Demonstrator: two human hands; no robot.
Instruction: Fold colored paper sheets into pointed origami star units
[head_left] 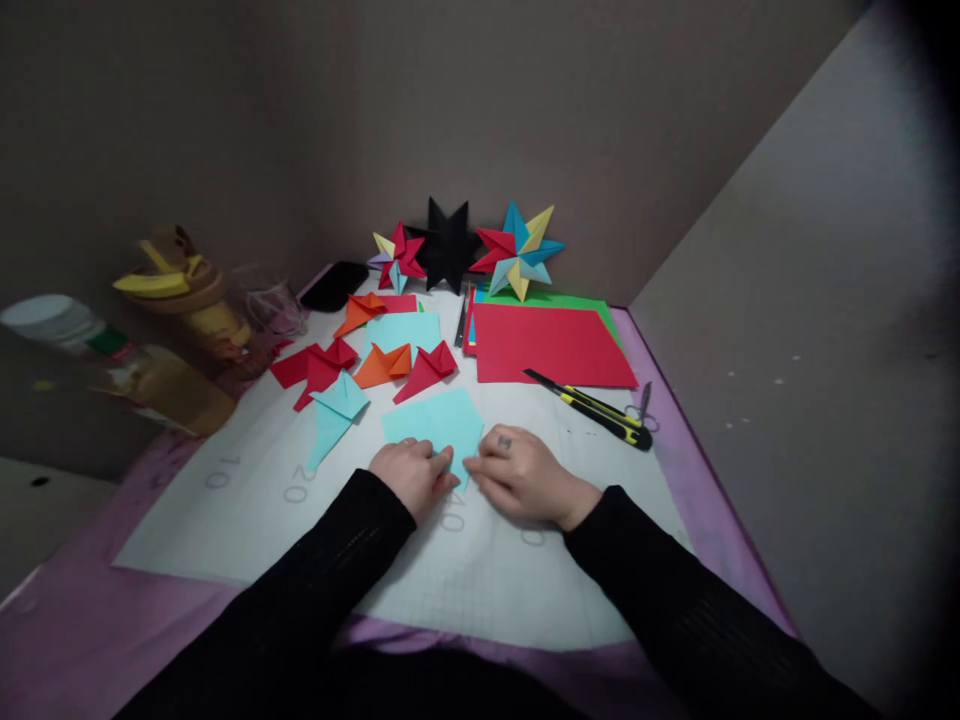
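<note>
A light blue sheet of paper [435, 420] lies on the white numbered mat, with one corner toward me. My left hand [415, 472] rests on its lower left part, fingers closed and pressing it down. At the lower right edge, my right hand [517, 475] pinches the paper between thumb and fingers. Just beyond are folded paper pieces: a light blue one [337, 410], an orange one [385, 366] and red ones such as this red piece [429, 368]. The fingers partly hide the near corner of the sheet.
A yellow-black utility knife [592, 408] and scissors [643, 408] lie to the right, beside red paper [551, 345]. Folded stars, among them a black star [448, 245], lean on the wall. A phone [335, 286], a glass [270, 300] and a bottle [161, 385] stand or lie at left.
</note>
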